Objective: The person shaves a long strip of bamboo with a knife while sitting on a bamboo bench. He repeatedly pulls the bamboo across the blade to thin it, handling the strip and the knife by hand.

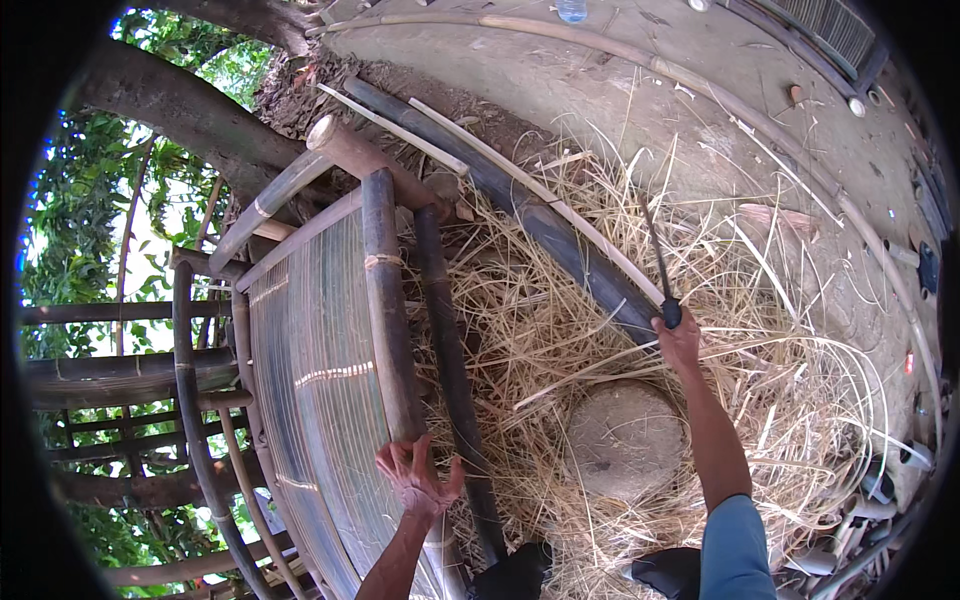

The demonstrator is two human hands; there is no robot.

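My right hand is closed round the black handle of a knife, whose long narrow dark blade points away from me. Beside that hand runs a pale split bamboo strip, lying along a thick dark bamboo pole on the ground. My left hand has its fingers spread and bent over the round front rail of a bamboo bench. Nothing is held between those fingers. The slatted bench seat stretches out left of this rail.
Loose bamboo shavings cover the ground round a round wooden block. A long bamboo pole curves along the far right. Behind the bench stand a bamboo railing and a tree trunk. My feet are at the lower edge.
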